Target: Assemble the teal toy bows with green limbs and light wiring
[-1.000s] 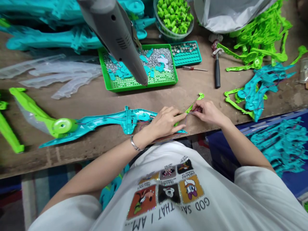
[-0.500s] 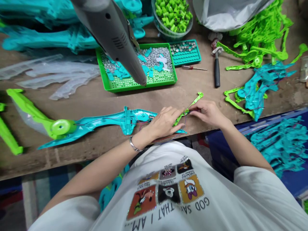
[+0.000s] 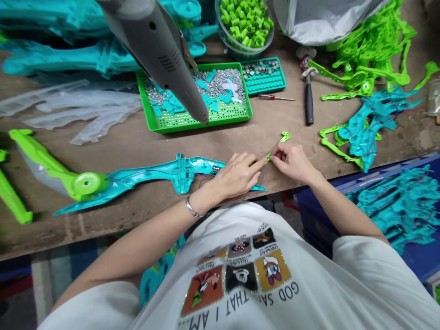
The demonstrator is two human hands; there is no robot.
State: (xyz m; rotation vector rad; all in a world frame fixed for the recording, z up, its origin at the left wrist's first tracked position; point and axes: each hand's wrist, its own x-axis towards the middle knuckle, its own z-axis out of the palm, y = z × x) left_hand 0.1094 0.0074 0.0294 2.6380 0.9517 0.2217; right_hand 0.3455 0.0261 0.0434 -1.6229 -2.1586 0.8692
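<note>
A long teal plastic toy-bow half (image 3: pixel 154 172) lies along the near edge of the bench, with thin wires running in its channel and a green limb (image 3: pixel 87 183) at its left end. My left hand (image 3: pixel 237 176) rests over its right end, fingers closed round a slim green plastic arm and hiding much of it. The free tip of the green plastic arm (image 3: pixel 284 136) points up and to the right. My right hand (image 3: pixel 292 160) pinches at this arm beside my left fingertips. A fine wire hangs below; whether the pinch includes wire is hidden.
A grey power screwdriver (image 3: pixel 165 50) hangs over a green tray (image 3: pixel 201 127) of screws and teal pieces. Beyond are a teal tray (image 3: pixel 264 84), a small screwdriver (image 3: pixel 277 97), a hammer (image 3: pixel 310 103) and a tub of green parts (image 3: pixel 245 23). Teal assemblies (image 3: pixel 367 121) lie right.
My left fingers and thumb have closed further over the green arm, covering its lower part. My right hand has shifted slightly left, its fingertips now close against the arm.
</note>
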